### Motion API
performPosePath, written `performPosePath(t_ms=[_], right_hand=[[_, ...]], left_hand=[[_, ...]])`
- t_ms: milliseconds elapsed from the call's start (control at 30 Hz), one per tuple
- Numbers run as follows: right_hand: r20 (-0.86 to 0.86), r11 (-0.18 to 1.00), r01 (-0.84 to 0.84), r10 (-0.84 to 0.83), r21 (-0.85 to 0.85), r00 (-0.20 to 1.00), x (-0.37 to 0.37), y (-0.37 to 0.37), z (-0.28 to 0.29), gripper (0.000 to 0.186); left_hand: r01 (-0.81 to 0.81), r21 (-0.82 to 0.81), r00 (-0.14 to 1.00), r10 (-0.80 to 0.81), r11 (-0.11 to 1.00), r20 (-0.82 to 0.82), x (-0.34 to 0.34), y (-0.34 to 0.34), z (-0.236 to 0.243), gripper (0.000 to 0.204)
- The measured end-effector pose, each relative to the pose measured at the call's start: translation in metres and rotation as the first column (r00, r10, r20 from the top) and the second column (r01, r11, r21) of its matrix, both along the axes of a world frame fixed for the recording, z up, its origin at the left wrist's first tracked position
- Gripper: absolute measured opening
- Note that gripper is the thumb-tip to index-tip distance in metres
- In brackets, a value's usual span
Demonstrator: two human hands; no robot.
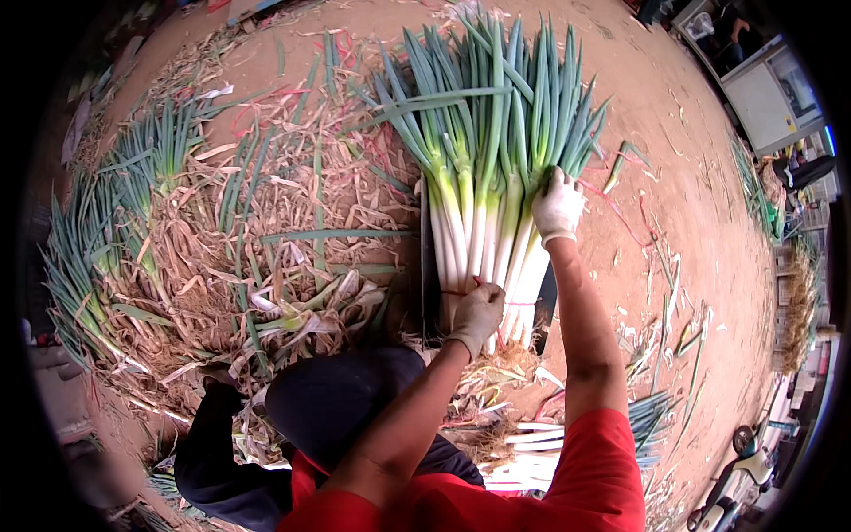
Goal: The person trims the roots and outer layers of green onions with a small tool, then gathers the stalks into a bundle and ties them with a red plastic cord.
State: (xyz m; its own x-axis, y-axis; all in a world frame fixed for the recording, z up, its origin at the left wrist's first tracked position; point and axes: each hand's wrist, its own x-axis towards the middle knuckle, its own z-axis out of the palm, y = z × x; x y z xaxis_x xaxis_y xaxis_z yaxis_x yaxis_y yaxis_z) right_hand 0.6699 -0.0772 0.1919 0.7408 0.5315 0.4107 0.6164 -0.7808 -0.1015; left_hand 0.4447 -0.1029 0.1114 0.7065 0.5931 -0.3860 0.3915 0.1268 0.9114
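A big bundle of leeks (486, 177) lies in front of me, green tops pointing away, white stalks toward me, resting in a dark trough-like frame (429, 266). My left hand (477, 312), in a dirty white glove, presses on the white stalks near the roots, fingers closed around a thin red string (454, 292) that crosses the bundle. My right hand (558, 206), also gloved, grips the right side of the bundle where the stalks turn green. Both sleeves are red.
A heap of dry peeled leaves and trimmings (266, 257) covers the dirt ground at left, with loose leeks (80, 257) along its edge. More cut leeks (576, 439) lie by my right elbow. A scooter (740, 479) and a white cabinet (767, 93) stand at right.
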Motion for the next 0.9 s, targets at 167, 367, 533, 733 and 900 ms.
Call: performPosePath(t_ms=[167, 367, 533, 733, 900], right_hand=[[-0.353, 0.980, 0.200, -0.190, -0.009, 0.916, -0.010, -0.005, 0.016, 0.027], [-0.443, 0.959, 0.259, -0.282, -0.114, 0.851, -0.013, -0.019, 0.021, 0.023], [-0.476, 0.960, 0.260, -0.276, -0.100, 0.835, -0.015, -0.010, 0.029, 0.032], [-0.493, 0.943, 0.220, -0.319, -0.250, 0.809, -0.002, -0.010, 0.035, 0.028], [-0.593, 0.940, 0.281, -0.341, -0.195, 0.729, 0.011, 0.000, 0.041, 0.029]], left_hand=[[0.144, 0.114, 0.987, -0.136, 0.983, -0.081, -0.002, -0.016, 0.003, 0.020], [0.155, 0.368, 0.983, -0.106, 0.917, -0.152, -0.010, -0.015, -0.022, 0.018], [0.139, 0.303, 0.990, -0.130, 0.943, -0.051, 0.002, -0.028, -0.064, 0.022], [0.209, 0.219, 0.976, -0.190, 0.953, -0.108, 0.003, -0.026, -0.036, 0.022], [0.122, 0.436, 0.993, -0.109, 0.891, -0.055, 0.001, -0.023, -0.048, 0.020]])
